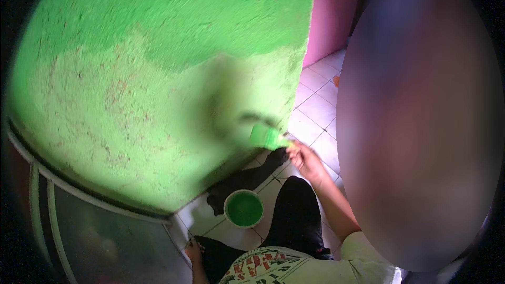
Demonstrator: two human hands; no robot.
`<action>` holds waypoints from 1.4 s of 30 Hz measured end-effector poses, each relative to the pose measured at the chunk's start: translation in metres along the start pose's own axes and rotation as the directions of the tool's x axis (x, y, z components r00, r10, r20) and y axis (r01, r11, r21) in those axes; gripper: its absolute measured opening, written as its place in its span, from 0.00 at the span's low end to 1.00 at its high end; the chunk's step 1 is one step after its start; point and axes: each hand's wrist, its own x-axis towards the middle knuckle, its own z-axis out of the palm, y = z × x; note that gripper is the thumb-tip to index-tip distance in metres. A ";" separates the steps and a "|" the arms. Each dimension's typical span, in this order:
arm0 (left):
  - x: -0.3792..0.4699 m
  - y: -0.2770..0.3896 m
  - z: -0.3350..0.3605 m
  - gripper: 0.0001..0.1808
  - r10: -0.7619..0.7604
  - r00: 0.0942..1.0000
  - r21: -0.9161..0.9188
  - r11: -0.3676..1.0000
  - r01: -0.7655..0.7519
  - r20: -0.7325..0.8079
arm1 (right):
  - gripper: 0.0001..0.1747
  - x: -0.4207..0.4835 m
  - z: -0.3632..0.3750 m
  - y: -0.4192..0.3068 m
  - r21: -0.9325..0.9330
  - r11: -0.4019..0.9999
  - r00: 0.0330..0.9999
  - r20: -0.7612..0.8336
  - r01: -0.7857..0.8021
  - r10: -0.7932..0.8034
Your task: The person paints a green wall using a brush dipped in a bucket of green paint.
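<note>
My right hand grips the handle of a paintbrush whose head is coated in green paint. The brush is in front of the lower right part of a rough plastered wall; whether it touches the wall, I cannot tell. Darker green covers the wall's upper part, paler green its lower part. Below the brush, a round tub of green paint stands on the floor between my knees. At lower left, my left hand is beside my left knee, near the floor; its fingers are partly hidden and I see nothing in it.
A dark cloth or similar dark thing lies on the white tiled floor along the wall's foot. A framed glass panel stands at lower left. Beyond the green wall's edge is a pink wall. A large blurred area hides the right side.
</note>
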 end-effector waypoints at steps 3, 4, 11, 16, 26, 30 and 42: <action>0.005 -0.006 0.002 0.20 0.075 0.997 0.173 0.982 -0.069 -0.024 | 0.13 0.024 0.019 -0.082 -0.104 0.959 0.957 -0.097 0.265 -0.275; 0.006 -0.006 0.004 0.20 0.156 0.987 0.336 0.932 -0.137 -0.031 | 0.13 0.038 0.016 -0.107 -0.105 0.927 0.925 -0.093 0.360 -0.369; -0.003 0.005 0.016 0.22 0.169 0.980 0.252 0.958 -0.138 -0.107 | 0.10 0.121 0.037 -0.257 0.189 0.776 0.798 -0.192 0.601 -0.572; -0.008 0.010 0.016 0.17 0.006 1.000 0.089 0.996 -0.007 0.008 | 0.08 0.174 0.044 -0.312 0.314 0.754 0.816 -0.174 0.577 -0.552; -0.031 0.048 0.008 0.14 -0.053 0.999 0.177 0.983 0.053 -0.003 | 0.08 0.207 0.018 -0.254 0.148 0.798 0.781 -0.370 0.585 -0.504; -0.031 0.056 0.014 0.15 -0.044 0.998 0.182 0.983 0.038 0.032 | 0.11 0.189 0.026 -0.280 0.151 0.730 0.735 -0.294 0.667 -0.611; -0.034 0.066 0.020 0.19 -0.070 0.998 0.176 0.982 0.070 -0.003 | 0.11 0.208 -0.001 -0.244 -0.024 0.801 0.722 -0.418 0.598 -0.552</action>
